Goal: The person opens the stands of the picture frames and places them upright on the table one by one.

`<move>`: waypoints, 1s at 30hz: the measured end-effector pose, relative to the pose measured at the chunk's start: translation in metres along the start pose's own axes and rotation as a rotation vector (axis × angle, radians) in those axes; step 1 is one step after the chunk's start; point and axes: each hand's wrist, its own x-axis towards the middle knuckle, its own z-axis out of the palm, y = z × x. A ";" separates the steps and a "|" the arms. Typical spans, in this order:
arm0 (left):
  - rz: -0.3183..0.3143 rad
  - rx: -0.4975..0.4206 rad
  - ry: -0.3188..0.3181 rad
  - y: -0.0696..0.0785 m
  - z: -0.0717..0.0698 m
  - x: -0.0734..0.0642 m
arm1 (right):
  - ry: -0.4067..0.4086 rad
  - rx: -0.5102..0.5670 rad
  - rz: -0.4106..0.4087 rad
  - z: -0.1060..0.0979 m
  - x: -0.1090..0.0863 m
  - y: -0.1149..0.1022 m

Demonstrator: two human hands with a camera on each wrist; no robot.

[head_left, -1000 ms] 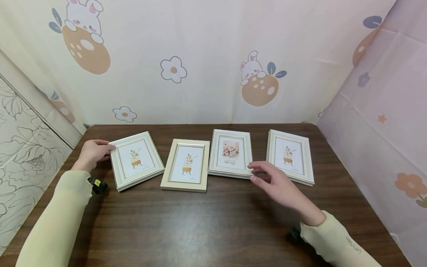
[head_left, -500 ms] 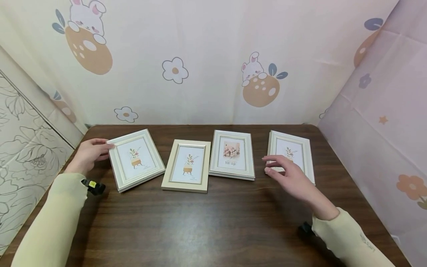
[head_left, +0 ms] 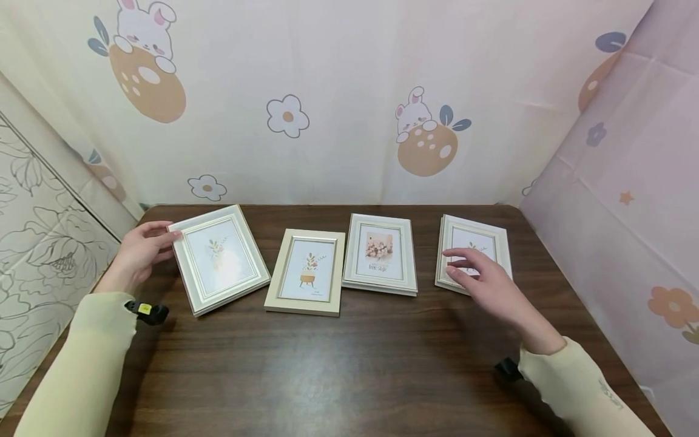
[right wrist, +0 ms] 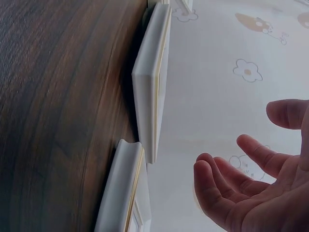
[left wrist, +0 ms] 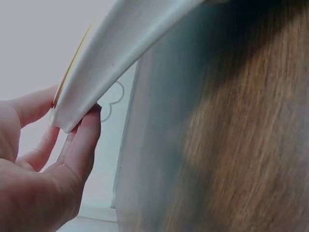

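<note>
My left hand (head_left: 136, 255) pinches the upper left corner of the leftmost white picture frame (head_left: 192, 273), which shows a potted-plant print. In the left wrist view the thumb and fingers lie on either side of the white picture frame's edge (left wrist: 96, 67), tilted up off the table. Glare covers part of its glass in the head view. My right hand (head_left: 488, 288) hovers with loosely bent, spread fingers over the rightmost white picture frame (head_left: 446, 252), hiding its lower right part. The right wrist view shows nothing between the right hand's fingers (right wrist: 211, 191).
Between the hands lie a cream picture frame (head_left: 304, 306) with a plant print and a white picture frame (head_left: 379, 284) with a "free style" print. All are on a dark wooden table (head_left: 327, 370). A patterned curtain (head_left: 338, 164) hangs behind it.
My left hand has raised the leftmost picture frame's upper left corner, tilting it further. My right hand has moved right, from beside the "free style" picture frame to over the rightmost one.
</note>
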 end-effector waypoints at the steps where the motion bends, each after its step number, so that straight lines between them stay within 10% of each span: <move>1: 0.004 0.001 0.005 0.001 0.001 -0.001 | 0.002 0.000 -0.001 0.000 0.000 0.000; 30: 0.251 -0.166 0.148 0.036 0.025 -0.039 | -0.082 -0.051 -0.191 0.030 -0.013 -0.022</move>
